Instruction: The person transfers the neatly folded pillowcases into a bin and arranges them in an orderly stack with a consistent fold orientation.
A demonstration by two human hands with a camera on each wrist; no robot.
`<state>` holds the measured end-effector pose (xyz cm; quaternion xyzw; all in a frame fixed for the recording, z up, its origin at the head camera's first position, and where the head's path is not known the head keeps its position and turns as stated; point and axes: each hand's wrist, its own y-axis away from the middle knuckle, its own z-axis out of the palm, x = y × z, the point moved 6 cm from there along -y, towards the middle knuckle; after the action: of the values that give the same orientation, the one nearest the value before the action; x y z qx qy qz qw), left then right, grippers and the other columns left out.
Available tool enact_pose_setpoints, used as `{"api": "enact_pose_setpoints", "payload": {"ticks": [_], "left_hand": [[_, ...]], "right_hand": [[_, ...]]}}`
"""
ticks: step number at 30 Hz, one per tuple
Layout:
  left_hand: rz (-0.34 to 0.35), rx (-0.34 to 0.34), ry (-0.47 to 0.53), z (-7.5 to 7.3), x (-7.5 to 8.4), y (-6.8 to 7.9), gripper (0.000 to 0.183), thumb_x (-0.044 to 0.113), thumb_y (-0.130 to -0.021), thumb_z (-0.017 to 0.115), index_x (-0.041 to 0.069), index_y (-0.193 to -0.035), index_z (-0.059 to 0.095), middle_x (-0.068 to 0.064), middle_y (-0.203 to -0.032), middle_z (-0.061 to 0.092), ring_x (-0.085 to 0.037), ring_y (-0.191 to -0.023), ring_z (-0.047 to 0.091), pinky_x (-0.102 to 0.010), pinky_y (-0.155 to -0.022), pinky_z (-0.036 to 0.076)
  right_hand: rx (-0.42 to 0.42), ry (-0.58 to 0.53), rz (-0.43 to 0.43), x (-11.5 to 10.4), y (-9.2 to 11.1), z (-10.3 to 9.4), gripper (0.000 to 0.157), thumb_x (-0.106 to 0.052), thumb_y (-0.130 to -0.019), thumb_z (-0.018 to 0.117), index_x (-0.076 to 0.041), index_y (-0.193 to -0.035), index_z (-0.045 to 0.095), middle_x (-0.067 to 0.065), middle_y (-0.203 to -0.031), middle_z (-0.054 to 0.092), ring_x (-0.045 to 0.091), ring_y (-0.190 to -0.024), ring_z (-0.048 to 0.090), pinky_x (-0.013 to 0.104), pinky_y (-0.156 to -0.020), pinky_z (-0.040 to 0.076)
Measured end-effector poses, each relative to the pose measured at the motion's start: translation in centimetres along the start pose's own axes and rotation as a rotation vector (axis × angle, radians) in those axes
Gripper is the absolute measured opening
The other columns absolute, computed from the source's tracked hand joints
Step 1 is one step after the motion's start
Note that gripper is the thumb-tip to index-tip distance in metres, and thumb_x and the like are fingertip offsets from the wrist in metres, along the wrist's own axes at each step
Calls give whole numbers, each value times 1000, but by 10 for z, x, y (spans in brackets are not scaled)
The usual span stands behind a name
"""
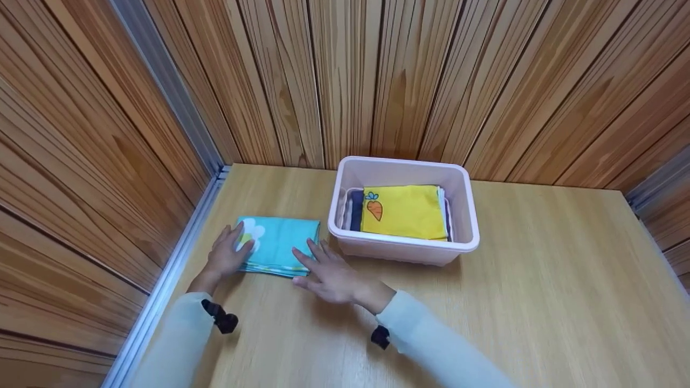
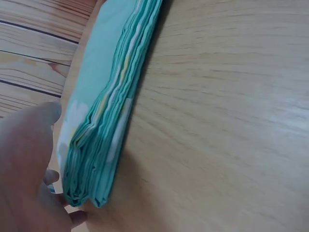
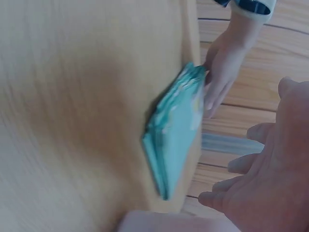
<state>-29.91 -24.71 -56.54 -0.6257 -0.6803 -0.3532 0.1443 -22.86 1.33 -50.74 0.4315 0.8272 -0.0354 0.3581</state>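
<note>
On the table lies a thick folded turquoise cloth point(image 1: 285, 240), with a white flower print near its left end. Its stacked edges, streaked with white and yellow, face me. My left hand point(image 1: 225, 256) is at the cloth's left end; in the left wrist view its thumb point(image 2: 36, 118) lies over the flower side and fingertips show by the end edge. Near the right end, my right hand point(image 1: 331, 275) is spread with fingers apart. The right wrist view shows a gap between this hand point(image 3: 265, 169) and the cloth point(image 3: 176, 130).
A pale pink plastic bin point(image 1: 399, 252) stands right of the turquoise cloth. Inside it lie a folded yellow cloth point(image 1: 407, 213) with a carrot print and a dark cloth point(image 1: 356, 210) at its left. Wood-plank walls point(image 1: 345, 81) rise behind and at the sides. A metal rail point(image 1: 161, 291) runs along the left edge.
</note>
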Motion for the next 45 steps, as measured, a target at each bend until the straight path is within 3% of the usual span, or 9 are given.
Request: {"api": "enact_pose_setpoints", "payload": {"ticks": [6, 14, 19, 23, 31, 36, 41, 45], "left_hand": [[44, 31, -10, 5, -4, -2, 69, 40, -109, 44, 18, -165, 11, -20, -170, 1, -45, -154, 0, -68, -119, 6], [66, 77, -44, 5, -3, -1, 70, 27, -107, 53, 13, -164, 16, -21, -169, 7, -45, -153, 2, -66, -120, 4], [52, 103, -18, 4, -1, 2, 69, 22, -105, 57, 16, -164, 21, -18, -169, 11, -44, -152, 8, -64, -119, 14], [57, 102, 11, 5, 1, 3, 70, 20, -104, 59, 18, -164, 23, -17, -169, 13, -42, -150, 15, -62, -119, 21], [57, 78, 43, 5, -1, 4, 71, 23, -103, 62, 14, -163, 25, -17, -169, 15, -41, -149, 19, -60, -119, 24], [77, 78, 42, 4, -1, 5, 69, 26, -102, 62, 11, -161, 28, -18, -167, 20, -41, -148, 21, -60, -119, 23], [86, 120, 92, 4, -3, 6, 60, 25, -103, 58, 5, -156, 36, -23, -157, 34, -41, -145, 32, -57, -119, 27], [75, 174, 179, 2, -4, 3, 55, 18, -105, 53, -2, -154, 35, -27, -147, 41, -41, -139, 40, -54, -116, 32]], "right_hand": [[-25, -8, 75, 16, -14, 18, 71, -67, -102, 35, -36, -164, 16, 5, -172, 1, 37, -156, 2, 61, -122, 7], [-14, 98, 66, 19, -26, 38, 66, -55, -106, 41, -30, -164, 22, 3, -172, 4, 34, -157, 1, 62, -122, 12], [-14, 144, 21, 15, -28, 49, 68, -57, -105, 41, -29, -164, 22, 1, -172, 3, 32, -157, -1, 60, -122, 12], [-18, 144, 33, 16, -28, 53, 69, -58, -105, 41, -28, -164, 22, -2, -172, 5, 30, -157, -2, 59, -123, 11], [-17, 140, 47, 19, -26, 56, 69, -55, -105, 43, -23, -163, 24, 0, -171, 11, 29, -157, 2, 56, -123, 14], [25, 155, 51, 18, -28, 50, 69, -52, -105, 46, -18, -162, 28, 4, -168, 24, 31, -155, 16, 56, -122, 19], [82, 146, 54, 18, -30, 44, 68, -48, -105, 50, -12, -160, 32, 9, -157, 42, 28, -142, 39, 49, -116, 35], [167, 86, 71, 22, -31, 41, 64, -42, -106, 52, -10, -158, 35, 14, -154, 40, 26, -137, 43, 45, -112, 41]]}}
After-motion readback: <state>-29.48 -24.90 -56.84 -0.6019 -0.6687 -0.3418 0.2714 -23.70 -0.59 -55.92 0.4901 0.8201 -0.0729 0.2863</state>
